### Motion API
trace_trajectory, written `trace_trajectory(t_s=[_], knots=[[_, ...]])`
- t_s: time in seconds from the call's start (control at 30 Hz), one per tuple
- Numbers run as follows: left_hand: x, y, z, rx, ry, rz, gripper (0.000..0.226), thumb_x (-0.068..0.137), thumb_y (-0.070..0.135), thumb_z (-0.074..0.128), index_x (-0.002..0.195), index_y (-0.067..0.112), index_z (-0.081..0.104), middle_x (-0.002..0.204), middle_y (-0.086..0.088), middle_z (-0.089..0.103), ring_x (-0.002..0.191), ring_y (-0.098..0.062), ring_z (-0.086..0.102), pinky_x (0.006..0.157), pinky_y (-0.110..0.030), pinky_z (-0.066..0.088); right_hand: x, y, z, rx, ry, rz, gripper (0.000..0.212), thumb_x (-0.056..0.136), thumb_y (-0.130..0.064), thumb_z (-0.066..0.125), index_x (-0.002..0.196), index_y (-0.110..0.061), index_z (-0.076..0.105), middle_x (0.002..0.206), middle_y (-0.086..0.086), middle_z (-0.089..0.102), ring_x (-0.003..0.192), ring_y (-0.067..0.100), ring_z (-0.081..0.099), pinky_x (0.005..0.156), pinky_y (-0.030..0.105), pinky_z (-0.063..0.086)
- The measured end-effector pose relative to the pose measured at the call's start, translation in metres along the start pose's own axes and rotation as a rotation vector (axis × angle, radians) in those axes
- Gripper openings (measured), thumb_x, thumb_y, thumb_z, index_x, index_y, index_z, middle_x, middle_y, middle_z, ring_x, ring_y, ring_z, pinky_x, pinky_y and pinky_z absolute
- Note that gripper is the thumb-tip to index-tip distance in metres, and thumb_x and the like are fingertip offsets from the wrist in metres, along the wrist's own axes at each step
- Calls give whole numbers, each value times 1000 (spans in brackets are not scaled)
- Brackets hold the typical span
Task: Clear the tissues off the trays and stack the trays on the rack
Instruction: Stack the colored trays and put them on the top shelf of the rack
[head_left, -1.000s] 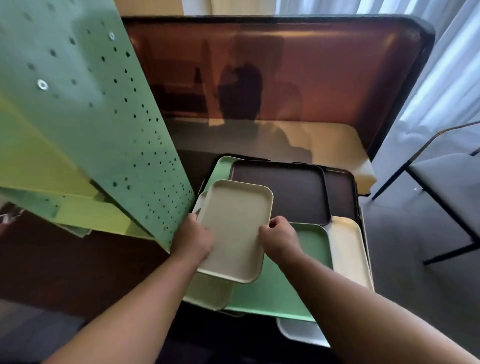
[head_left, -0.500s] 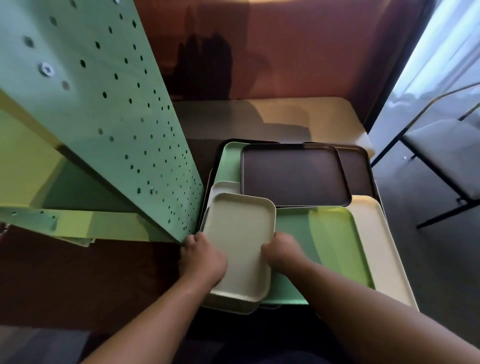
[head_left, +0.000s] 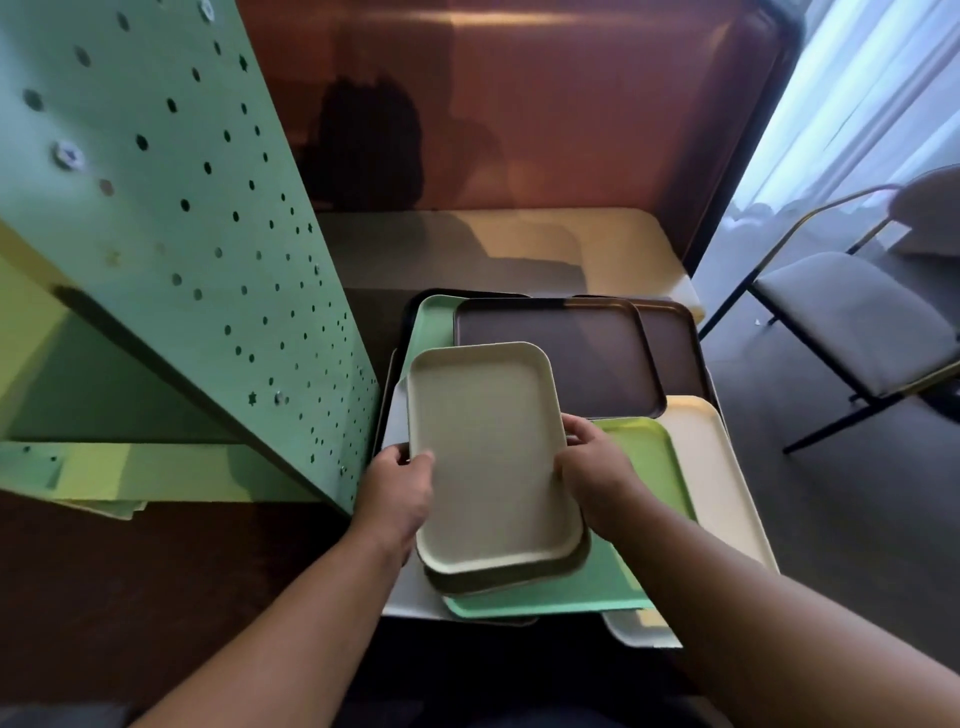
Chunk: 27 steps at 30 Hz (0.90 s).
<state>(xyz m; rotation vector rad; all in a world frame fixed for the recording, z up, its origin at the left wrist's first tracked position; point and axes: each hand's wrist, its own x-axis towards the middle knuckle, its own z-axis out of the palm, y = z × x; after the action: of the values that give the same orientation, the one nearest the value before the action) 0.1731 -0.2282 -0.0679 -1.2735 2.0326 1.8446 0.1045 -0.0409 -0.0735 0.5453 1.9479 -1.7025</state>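
Stacking under way — both hands hold a small beige tray over the tray pile.

The left hand grips its left long edge, the right hand its right, fingers curled under the rim; no tissue shows on it. It sits above a dark tray and a green tray at the pile's near-left corner, beside the perforated green rack panel. Next, likely, it must be squared and lowered — or swung left to the rack.

A dark surface carries overlapping trays: green, brown, cream.
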Motion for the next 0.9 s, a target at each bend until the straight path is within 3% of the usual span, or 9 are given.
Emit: trace_trajectory(t_s=[0.07,0.17,0.3,0.4,0.53,0.6,0.7,0.8,0.9], knots=[[6,7,4,-10,-53,21,24,97,2,54,105,21,65,97,-4,73,91,-27,70,82,-43,61,0,-7,-8,19,-39,-32,65,80,23,43,130,-12,65,102,14,75,78,27,73,55,31,57],[13,16,10,-78,-129,46,43,89,-15,52,120,12,65,101,-9,74,91,-30,71,77,-41,61,5,-10,-19,-17,-39,-47,75,78,22,40,135,-21,64,106,12,75,89,30,73,64,39,61],[12,24,24,-185,-159,44,14,100,7,56,109,14,64,97,-9,74,83,-26,71,72,-37,59,7,-16,-35,-39,2,-41,67,83,12,46,132,-30,64,108,10,76,96,32,72,79,46,62],[15,22,37,-148,-110,64,15,102,8,52,109,14,64,98,-9,73,81,-25,70,73,-36,58,8,-16,-48,-153,-39,7,42,90,-1,54,121,-23,71,104,10,77,86,28,73,69,38,61],[10,20,50,-272,-91,-42,22,99,-2,51,96,15,64,95,-13,72,81,-29,69,80,-42,58,7,0,-68,-393,-117,143,21,97,-26,62,99,-9,74,100,13,79,89,31,77,81,48,64],[9,19,50,-354,-139,-77,27,93,-10,52,107,11,62,97,-15,71,79,-30,66,81,-46,55,5,0,-80,-338,-191,100,21,102,-27,60,98,-11,73,100,9,78,83,21,75,73,33,63],[19,18,35,-434,-228,-68,38,93,1,62,129,11,51,111,-18,67,89,-33,66,88,-53,54,11,-12,-103,-331,-285,73,21,103,-25,59,97,-12,75,98,9,79,80,18,74,80,35,61],[29,21,15,-296,-365,-46,39,99,19,62,136,20,49,120,-12,67,90,-26,66,77,-43,56,21,-34,-111,-576,-364,11,16,98,-25,68,95,-14,79,94,7,81,81,18,74,82,36,61],[30,15,13,54,-462,-17,34,100,18,62,134,16,60,120,-10,71,100,-28,71,75,-46,62,28,-49,-105,-637,-213,-131,22,84,-25,83,104,-19,78,90,3,77,80,18,73,72,33,62]])
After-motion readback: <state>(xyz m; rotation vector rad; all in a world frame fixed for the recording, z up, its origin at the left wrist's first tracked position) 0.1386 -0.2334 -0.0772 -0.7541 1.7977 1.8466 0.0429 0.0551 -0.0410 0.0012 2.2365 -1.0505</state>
